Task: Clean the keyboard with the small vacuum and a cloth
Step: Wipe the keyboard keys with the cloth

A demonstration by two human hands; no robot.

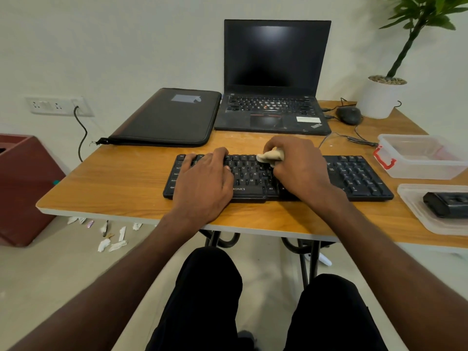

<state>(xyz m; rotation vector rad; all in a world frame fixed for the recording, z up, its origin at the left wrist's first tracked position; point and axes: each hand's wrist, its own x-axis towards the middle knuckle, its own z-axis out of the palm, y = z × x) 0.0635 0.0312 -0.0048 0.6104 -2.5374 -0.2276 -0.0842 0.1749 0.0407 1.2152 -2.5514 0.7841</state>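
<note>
The flat black plastic keyboard (354,178) lies near the front edge of the wooden tabletop (114,183). The left hand (205,183) rests flat on its left keys, its grip relaxed and holding nothing. The right hand (298,168) has its grip closed round a small bunched beige cloth (269,156), pressing it on the upper key rows. The cloth looks soft and light, best held bunched; the keyboard seems stiff but light and likely to slide, so steadying it from above suits.

Office desk: laptop (274,77), mouse (349,115).
</note>
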